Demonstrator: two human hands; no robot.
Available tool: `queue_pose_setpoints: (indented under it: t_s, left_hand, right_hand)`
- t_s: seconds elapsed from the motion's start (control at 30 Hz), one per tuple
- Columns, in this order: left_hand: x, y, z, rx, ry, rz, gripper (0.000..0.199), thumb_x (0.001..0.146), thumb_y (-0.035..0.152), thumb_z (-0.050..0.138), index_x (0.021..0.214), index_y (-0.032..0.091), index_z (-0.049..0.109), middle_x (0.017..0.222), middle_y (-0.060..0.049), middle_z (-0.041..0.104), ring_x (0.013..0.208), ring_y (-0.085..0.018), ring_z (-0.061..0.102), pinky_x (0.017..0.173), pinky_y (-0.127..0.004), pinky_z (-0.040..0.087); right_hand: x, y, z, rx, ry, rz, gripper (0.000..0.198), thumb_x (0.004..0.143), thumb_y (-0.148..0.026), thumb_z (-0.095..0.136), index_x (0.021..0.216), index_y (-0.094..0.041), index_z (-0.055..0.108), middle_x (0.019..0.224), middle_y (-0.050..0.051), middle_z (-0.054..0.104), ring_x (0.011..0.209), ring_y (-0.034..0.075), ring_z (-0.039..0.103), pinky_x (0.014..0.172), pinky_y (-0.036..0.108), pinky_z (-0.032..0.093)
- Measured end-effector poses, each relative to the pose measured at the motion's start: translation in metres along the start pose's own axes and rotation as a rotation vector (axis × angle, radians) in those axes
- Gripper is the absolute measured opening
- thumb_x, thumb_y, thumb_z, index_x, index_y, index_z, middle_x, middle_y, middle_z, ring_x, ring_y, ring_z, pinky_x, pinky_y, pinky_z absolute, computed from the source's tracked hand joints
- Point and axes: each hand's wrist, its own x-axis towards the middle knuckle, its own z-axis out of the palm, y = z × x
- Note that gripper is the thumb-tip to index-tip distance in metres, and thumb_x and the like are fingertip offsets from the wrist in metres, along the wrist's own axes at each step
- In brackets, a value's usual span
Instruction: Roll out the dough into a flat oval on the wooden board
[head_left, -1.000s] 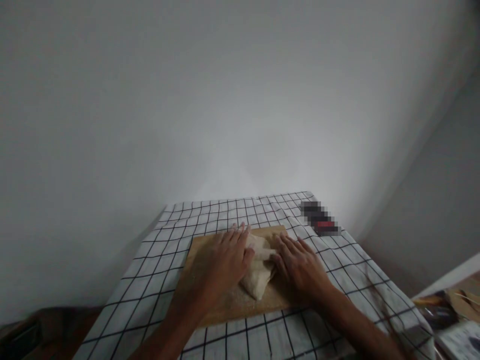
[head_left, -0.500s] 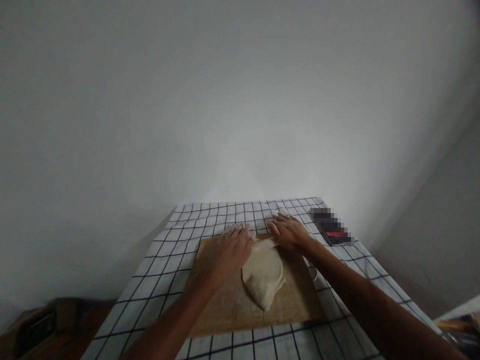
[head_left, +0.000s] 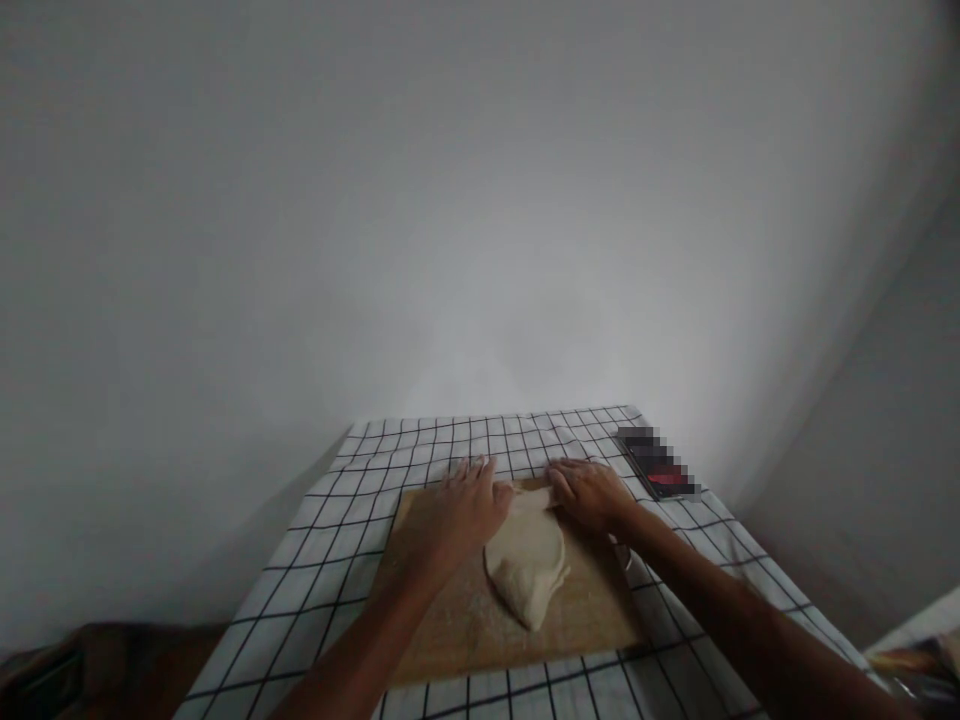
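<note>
A pale sheet of dough (head_left: 529,560) lies on a wooden board (head_left: 457,640), its near end narrowed to a folded point. Across the dough's far edge runs a light rolling pin (head_left: 531,498), of which only the middle shows between my hands. My left hand (head_left: 474,500) is over the pin's left end, fingers reaching forward and thumb tucked towards the dough. On the right end, my right hand (head_left: 589,492) is closed with its fingers bent over the pin. Both hands cover the pin's ends.
A white tablecloth with black checks (head_left: 330,540) covers the table, which reaches to a pale wall (head_left: 480,250). A dark, partly blurred flat object (head_left: 652,462) lies at the back right. Behind my right wrist, a clear rounded rim (head_left: 624,556) shows beside the board.
My right hand's fingers have gone from stretched out to bent over the pin. The whole view has shifted slightly, with the table a little lower. The dough keeps its shape.
</note>
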Motion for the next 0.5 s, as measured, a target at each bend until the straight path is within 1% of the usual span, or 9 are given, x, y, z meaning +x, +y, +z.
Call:
queue_pose_setpoints:
  t_s: [0.07,0.17,0.23,0.33,0.4,0.47,0.5]
  left_hand:
    - [-0.004,0.002,0.000,-0.016,0.021,0.042,0.048,0.100,0.030,0.043,0.142,0.010,0.054,0.146,-0.020,0.057,0.140,-0.036,0.048,0.114,-0.057,0.039]
    - [-0.017,0.002,-0.008,-0.031,0.057,0.120,0.046,0.099,0.027,0.046,0.141,0.013,0.056,0.146,-0.017,0.057,0.141,-0.032,0.048,0.117,-0.052,0.039]
    - [-0.030,-0.001,-0.017,-0.035,0.105,0.217,0.045,0.098,0.024,0.046,0.141,0.016,0.055,0.148,-0.014,0.056,0.143,-0.030,0.045,0.118,-0.053,0.038]
    - [-0.053,-0.010,-0.026,-0.027,0.155,0.363,0.049,0.099,0.022,0.043,0.147,0.018,0.048,0.157,-0.010,0.046,0.148,-0.028,0.039,0.121,-0.051,0.036]
    - [-0.064,-0.015,-0.029,-0.020,0.155,0.389,0.053,0.101,0.023,0.041,0.153,0.017,0.039,0.161,-0.009,0.039,0.149,-0.026,0.037,0.122,-0.048,0.035]
    - [-0.070,-0.017,-0.030,-0.023,0.144,0.397,0.054,0.102,0.025,0.039,0.156,0.017,0.035,0.162,-0.008,0.038,0.149,-0.025,0.037,0.122,-0.046,0.035]
    - [-0.070,-0.017,-0.031,-0.029,0.135,0.396,0.054,0.103,0.025,0.039,0.156,0.017,0.036,0.161,-0.008,0.041,0.148,-0.025,0.038,0.123,-0.046,0.034]
  right_hand:
    - [-0.026,-0.011,-0.005,-0.003,0.036,0.028,0.039,0.107,-0.027,0.035,0.127,-0.018,0.066,0.133,0.010,0.068,0.129,0.022,0.060,0.109,0.039,0.047]
    - [-0.064,-0.034,-0.009,-0.013,0.135,0.053,0.038,0.105,-0.026,0.040,0.135,-0.017,0.061,0.140,0.012,0.063,0.134,0.025,0.056,0.114,0.046,0.045]
    - [-0.088,-0.051,-0.011,-0.028,0.194,0.046,0.039,0.102,-0.020,0.042,0.138,-0.018,0.059,0.141,0.011,0.063,0.132,0.024,0.058,0.112,0.044,0.047]
    - [-0.118,-0.077,-0.012,-0.075,0.276,0.007,0.046,0.098,-0.016,0.045,0.142,-0.016,0.055,0.140,0.011,0.063,0.129,0.024,0.060,0.106,0.038,0.054]
    - [-0.130,-0.091,-0.013,-0.130,0.322,-0.045,0.049,0.097,-0.021,0.047,0.145,-0.014,0.051,0.143,0.013,0.061,0.133,0.026,0.057,0.105,0.040,0.054]
    - [-0.132,-0.097,-0.013,-0.166,0.331,-0.048,0.053,0.099,-0.026,0.048,0.150,-0.014,0.046,0.148,0.012,0.055,0.139,0.028,0.051,0.112,0.047,0.047]
    - [-0.129,-0.097,-0.013,-0.167,0.318,-0.022,0.053,0.100,-0.028,0.047,0.152,-0.015,0.044,0.151,0.011,0.052,0.141,0.028,0.048,0.116,0.050,0.042]
